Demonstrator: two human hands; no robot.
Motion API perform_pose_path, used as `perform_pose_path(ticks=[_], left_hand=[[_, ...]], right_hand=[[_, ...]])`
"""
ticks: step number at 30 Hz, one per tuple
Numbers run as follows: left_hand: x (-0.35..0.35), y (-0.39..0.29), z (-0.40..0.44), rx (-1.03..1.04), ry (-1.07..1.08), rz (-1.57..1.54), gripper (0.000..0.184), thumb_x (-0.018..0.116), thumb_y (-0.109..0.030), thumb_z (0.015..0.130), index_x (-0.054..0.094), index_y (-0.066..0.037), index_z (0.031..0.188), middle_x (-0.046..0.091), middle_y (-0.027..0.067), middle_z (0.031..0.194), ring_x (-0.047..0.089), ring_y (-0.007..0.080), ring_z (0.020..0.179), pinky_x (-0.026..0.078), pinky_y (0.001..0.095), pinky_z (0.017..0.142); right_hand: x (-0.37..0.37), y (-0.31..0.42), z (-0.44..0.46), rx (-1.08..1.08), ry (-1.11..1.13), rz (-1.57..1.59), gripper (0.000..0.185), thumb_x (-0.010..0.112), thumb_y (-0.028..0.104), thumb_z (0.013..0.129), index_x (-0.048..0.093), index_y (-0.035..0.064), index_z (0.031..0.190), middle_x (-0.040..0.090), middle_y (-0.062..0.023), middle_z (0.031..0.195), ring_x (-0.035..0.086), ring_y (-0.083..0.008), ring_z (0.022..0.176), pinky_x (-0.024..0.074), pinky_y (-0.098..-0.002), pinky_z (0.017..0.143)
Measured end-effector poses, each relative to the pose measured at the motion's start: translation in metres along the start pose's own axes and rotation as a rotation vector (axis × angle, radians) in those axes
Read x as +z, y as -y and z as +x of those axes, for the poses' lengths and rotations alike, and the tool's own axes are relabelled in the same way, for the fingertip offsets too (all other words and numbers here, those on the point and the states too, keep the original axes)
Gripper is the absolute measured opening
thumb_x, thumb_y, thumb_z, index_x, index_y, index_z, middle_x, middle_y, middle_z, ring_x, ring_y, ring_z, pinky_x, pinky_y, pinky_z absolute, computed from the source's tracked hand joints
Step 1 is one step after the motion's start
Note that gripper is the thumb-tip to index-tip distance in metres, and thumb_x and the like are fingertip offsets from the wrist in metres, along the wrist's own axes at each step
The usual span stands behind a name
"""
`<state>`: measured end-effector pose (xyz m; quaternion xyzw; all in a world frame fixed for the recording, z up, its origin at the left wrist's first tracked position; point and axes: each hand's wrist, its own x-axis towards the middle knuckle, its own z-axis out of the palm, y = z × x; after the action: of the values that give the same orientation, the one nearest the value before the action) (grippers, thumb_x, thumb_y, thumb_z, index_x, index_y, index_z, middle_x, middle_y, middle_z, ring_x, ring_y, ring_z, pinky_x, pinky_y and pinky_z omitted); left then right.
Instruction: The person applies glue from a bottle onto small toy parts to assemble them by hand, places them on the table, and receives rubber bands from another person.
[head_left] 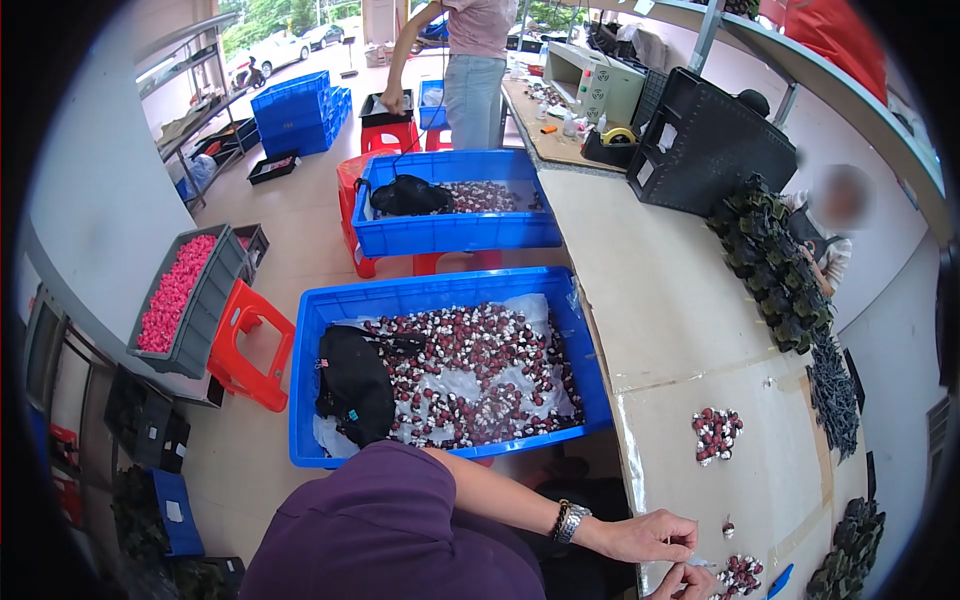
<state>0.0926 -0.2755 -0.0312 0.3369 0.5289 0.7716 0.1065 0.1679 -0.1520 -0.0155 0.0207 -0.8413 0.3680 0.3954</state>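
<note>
My left hand (652, 537), with a watch (572, 522) and a dark bracelet on its wrist, is over the table's near edge, its thumb and fingers pinched together. My right hand (684, 581) is just below it, partly cut off by the frame's bottom, its fingertips also closed. Something small and whitish shows between the two hands, too small to name. Beside the fingertips lies a cluster of dark red and white beads (741, 575). A single red and white bead piece (728, 527) lies a little above, and a larger cluster (716, 436) sits farther up the table.
A blue tub (450, 283) of red and white pieces holds a black bag (357, 385). Another blue tub (460, 242) stands behind it. Dark green leafy pieces (770, 265) line the table's far side. A blue tool (780, 581) lies near my hands. Two other people are in view.
</note>
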Motion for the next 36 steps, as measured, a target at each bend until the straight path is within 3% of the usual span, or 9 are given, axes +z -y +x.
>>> perform_pose_path(ticks=[8,23,36], left_hand=[[-0.004,-0.003,-0.003,0.022,-0.037,0.017,0.023,0.055,-0.019,0.091,0.048,0.002,0.084,0.047,0.0030,0.067,0.042,0.0101,0.062,0.036,0.0278,0.056],[-0.018,-0.003,-0.008,0.001,-0.027,0.003,0.028,0.052,-0.025,0.094,0.046,0.001,0.087,0.044,0.0020,0.071,0.040,0.0101,0.067,0.037,0.0282,0.060],[-0.016,0.000,-0.006,-0.003,-0.035,-0.018,0.026,0.052,-0.023,0.094,0.046,0.001,0.086,0.044,0.0012,0.071,0.039,0.0097,0.067,0.037,0.0281,0.060]], right_hand=[[0.009,0.007,-0.002,0.099,-0.026,0.077,0.015,0.071,0.012,0.082,0.062,-0.0007,0.082,0.059,-0.0087,0.081,0.052,-0.0198,0.073,0.0431,-0.0308,0.062],[0.023,0.007,0.003,-0.056,-0.006,-0.004,0.017,0.072,0.015,0.081,0.062,0.0006,0.080,0.059,-0.0093,0.078,0.054,-0.0220,0.072,0.0426,-0.0321,0.059],[0.023,0.014,0.004,-0.010,-0.011,-0.004,0.016,0.070,0.014,0.081,0.061,0.0010,0.077,0.058,-0.0089,0.077,0.053,-0.0218,0.070,0.0417,-0.0318,0.058]])
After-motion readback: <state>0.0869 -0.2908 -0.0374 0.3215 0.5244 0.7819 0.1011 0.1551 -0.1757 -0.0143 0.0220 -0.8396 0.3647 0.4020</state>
